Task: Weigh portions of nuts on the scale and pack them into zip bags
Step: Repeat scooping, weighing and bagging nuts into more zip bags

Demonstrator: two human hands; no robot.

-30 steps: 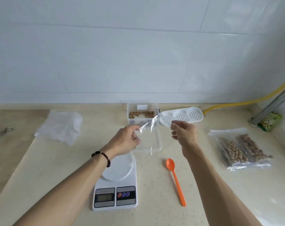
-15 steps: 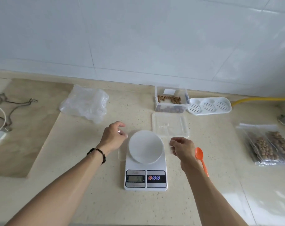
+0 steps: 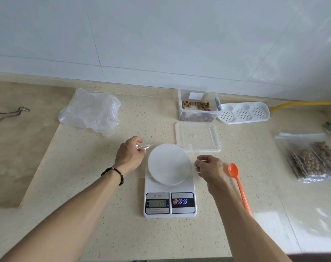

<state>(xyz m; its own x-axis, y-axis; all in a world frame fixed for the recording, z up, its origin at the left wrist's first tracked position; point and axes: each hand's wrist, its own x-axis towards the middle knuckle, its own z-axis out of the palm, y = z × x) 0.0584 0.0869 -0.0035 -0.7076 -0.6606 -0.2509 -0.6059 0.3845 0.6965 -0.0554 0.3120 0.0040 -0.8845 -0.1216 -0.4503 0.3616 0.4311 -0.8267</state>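
bag point(image 3: 146, 146) lowered onto scale point(image 3: 169, 181), spoon point(image 3: 237, 181) beside

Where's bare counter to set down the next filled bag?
Free: the patch between the scale and the crumpled plastic; the strip between the orange spoon and the filled nut bags. Crowded: behind the scale, with the clear lid, nut container and white tray close together.

A speckled beige countertop point(image 3: 96, 214) carries a white scale point(image 3: 170, 188) at centre, an orange spoon point(image 3: 237, 183) to its right, crumpled plastic bags point(image 3: 91, 112) upper left, a nut container point(image 3: 198, 105), a clear lid point(image 3: 197, 136), a perforated white tray point(image 3: 243, 112) and filled zip bags point(image 3: 312, 159) at the right edge.
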